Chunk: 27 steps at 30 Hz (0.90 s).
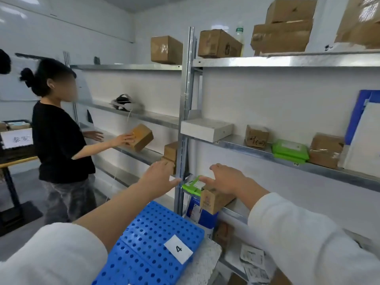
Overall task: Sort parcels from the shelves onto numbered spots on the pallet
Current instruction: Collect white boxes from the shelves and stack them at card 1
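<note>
- The steel upright stands between the left grip and the right grip, dividing two bays.
- A green packet and a brown box crowd the right bay's front corner beside it.
- Above them, open room reaches the next shelf.
- The blue pallet juts close below.
- A second person stands at the left bay.

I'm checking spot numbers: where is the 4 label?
Head view, bottom centre: the 4 label lies on the blue pallet near its right edge, below the brown box.
</note>
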Each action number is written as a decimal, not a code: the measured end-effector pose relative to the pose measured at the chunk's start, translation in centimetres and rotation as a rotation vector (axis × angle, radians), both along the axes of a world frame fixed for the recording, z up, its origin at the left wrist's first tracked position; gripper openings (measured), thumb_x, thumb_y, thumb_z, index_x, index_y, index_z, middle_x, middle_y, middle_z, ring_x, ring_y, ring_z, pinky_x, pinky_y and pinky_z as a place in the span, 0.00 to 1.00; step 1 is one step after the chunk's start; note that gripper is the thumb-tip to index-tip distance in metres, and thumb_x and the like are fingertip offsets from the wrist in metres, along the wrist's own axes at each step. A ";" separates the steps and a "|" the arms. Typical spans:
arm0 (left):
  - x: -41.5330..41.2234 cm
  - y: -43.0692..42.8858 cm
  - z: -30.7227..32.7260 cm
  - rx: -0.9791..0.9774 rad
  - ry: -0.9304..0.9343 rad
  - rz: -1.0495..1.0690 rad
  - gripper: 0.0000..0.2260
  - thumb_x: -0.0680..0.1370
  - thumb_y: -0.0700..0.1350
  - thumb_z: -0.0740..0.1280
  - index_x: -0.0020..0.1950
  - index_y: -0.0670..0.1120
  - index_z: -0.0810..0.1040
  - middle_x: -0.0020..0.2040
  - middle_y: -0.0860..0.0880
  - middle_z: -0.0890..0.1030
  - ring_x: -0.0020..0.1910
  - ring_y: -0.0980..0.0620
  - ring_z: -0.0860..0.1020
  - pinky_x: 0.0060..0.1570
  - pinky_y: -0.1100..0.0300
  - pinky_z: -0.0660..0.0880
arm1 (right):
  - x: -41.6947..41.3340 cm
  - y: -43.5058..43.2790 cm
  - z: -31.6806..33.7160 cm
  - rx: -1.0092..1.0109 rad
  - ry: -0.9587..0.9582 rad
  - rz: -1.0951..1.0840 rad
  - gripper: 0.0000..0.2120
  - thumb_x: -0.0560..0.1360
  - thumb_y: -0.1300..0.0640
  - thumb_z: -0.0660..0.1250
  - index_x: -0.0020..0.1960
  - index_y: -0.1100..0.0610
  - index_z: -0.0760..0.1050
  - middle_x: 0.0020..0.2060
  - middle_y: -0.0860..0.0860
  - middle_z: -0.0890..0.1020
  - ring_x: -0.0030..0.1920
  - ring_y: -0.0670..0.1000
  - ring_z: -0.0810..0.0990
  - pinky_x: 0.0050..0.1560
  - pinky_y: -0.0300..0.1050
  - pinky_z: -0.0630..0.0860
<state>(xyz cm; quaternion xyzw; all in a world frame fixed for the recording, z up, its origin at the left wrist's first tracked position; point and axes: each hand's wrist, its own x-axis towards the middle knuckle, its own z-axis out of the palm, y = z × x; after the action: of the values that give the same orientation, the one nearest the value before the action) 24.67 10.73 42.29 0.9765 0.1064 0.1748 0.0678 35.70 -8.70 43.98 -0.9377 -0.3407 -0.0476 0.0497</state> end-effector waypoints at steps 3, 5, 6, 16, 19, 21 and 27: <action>1.2 -1.4 1.6 0.094 0.003 -0.061 0.26 0.78 0.58 0.63 0.70 0.45 0.68 0.68 0.48 0.72 0.67 0.48 0.69 0.68 0.53 0.66 | 0.9 -2.4 2.1 -0.050 -0.012 -0.047 0.34 0.76 0.31 0.53 0.72 0.54 0.65 0.68 0.52 0.71 0.64 0.54 0.73 0.61 0.52 0.71; 2.1 -2.0 2.3 0.137 -0.002 -0.089 0.26 0.77 0.59 0.63 0.69 0.46 0.69 0.67 0.48 0.73 0.66 0.49 0.69 0.67 0.53 0.67 | 1.5 -3.6 3.2 -0.064 0.006 -0.062 0.34 0.77 0.32 0.53 0.72 0.54 0.64 0.70 0.52 0.70 0.67 0.54 0.72 0.64 0.53 0.69; 2.6 -2.4 2.7 0.149 -0.002 -0.092 0.26 0.77 0.59 0.63 0.70 0.46 0.68 0.67 0.48 0.72 0.66 0.49 0.69 0.68 0.54 0.66 | 1.9 -4.1 3.6 -0.066 0.006 -0.060 0.34 0.77 0.32 0.53 0.73 0.55 0.63 0.71 0.52 0.69 0.68 0.54 0.71 0.66 0.52 0.68; 9.9 -5.5 6.1 0.272 -0.009 -0.060 0.26 0.79 0.58 0.60 0.72 0.44 0.66 0.69 0.46 0.70 0.69 0.48 0.67 0.71 0.55 0.58 | 8.1 -5.6 7.4 -0.071 -0.105 0.010 0.27 0.80 0.39 0.55 0.71 0.55 0.65 0.68 0.52 0.72 0.65 0.55 0.73 0.61 0.52 0.73; 12.6 -5.5 6.8 0.248 -0.036 -0.053 0.26 0.79 0.58 0.61 0.71 0.44 0.67 0.68 0.46 0.71 0.68 0.47 0.68 0.69 0.55 0.60 | 10.1 -5.5 7.6 -0.018 -0.073 0.015 0.27 0.80 0.40 0.55 0.73 0.55 0.63 0.69 0.52 0.71 0.66 0.55 0.72 0.62 0.52 0.72; 14.2 -4.9 6.7 0.220 -0.031 -0.038 0.25 0.78 0.58 0.61 0.70 0.44 0.69 0.67 0.46 0.73 0.66 0.47 0.69 0.68 0.54 0.63 | 11.7 -5.4 7.2 -0.002 -0.046 0.020 0.27 0.80 0.40 0.55 0.73 0.56 0.62 0.69 0.53 0.70 0.66 0.55 0.72 0.61 0.51 0.72; 18.5 -1.9 6.0 0.257 0.036 0.028 0.25 0.78 0.59 0.59 0.68 0.43 0.70 0.66 0.45 0.74 0.65 0.46 0.71 0.68 0.54 0.62 | 17.0 -3.6 6.7 0.026 0.038 0.008 0.27 0.81 0.41 0.55 0.72 0.58 0.63 0.68 0.55 0.71 0.64 0.55 0.73 0.58 0.49 0.71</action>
<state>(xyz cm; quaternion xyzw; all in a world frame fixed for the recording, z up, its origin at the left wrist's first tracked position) 43.21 8.83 48.33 0.9785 0.0981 0.1703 -0.0622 52.72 -12.34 50.66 -0.9363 -0.3427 -0.0341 0.0683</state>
